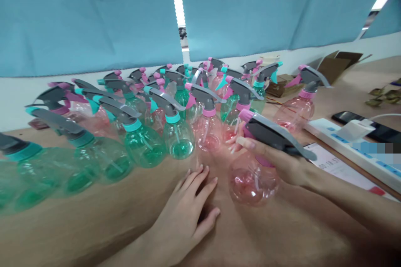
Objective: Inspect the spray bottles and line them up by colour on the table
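My right hand is wrapped around the neck and trigger of a pink spray bottle with a grey sprayer head and pink nozzle. The bottle's round, see-through body is tilted a little, low over the table or touching it; I cannot tell which. Beside it, on the left, my left hand lies on the table with its fingers stretched out and nothing in them. Just beyond my hands stand a pink spray bottle and a clear green spray bottle.
Several more green and pink spray bottles crowd the wooden table. At the right lie a phone with a lit screen, a white power strip and a dark phone. An open cardboard box stands behind. Blue cloth covers the back.
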{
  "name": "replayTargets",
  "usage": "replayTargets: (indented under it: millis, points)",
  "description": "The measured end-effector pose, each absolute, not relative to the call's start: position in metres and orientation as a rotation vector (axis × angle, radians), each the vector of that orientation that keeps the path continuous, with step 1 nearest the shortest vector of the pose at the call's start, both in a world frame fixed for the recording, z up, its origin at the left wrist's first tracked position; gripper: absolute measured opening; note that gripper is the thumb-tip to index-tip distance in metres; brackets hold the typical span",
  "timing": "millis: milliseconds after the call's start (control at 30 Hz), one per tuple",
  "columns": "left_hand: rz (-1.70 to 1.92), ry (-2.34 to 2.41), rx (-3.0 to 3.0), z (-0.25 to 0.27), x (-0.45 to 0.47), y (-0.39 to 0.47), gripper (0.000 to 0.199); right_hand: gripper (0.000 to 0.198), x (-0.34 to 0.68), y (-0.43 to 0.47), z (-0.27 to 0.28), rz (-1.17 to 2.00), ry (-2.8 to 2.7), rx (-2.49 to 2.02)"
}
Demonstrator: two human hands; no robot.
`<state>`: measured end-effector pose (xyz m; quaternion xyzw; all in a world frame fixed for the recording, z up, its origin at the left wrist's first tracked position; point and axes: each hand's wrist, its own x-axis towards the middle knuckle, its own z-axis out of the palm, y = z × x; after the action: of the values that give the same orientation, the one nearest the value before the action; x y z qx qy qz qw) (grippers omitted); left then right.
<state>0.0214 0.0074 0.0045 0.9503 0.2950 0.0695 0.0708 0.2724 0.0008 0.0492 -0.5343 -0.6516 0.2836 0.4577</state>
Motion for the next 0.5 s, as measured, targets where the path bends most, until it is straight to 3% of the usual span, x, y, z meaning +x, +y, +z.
replayTargets:
  millis: [500]
  points:
    - [0.247,0.893,2.838,0.004,0.021,0.006,0.048,0.028,0.265,0.005,0.052,0.949,-1.547,-1.300]
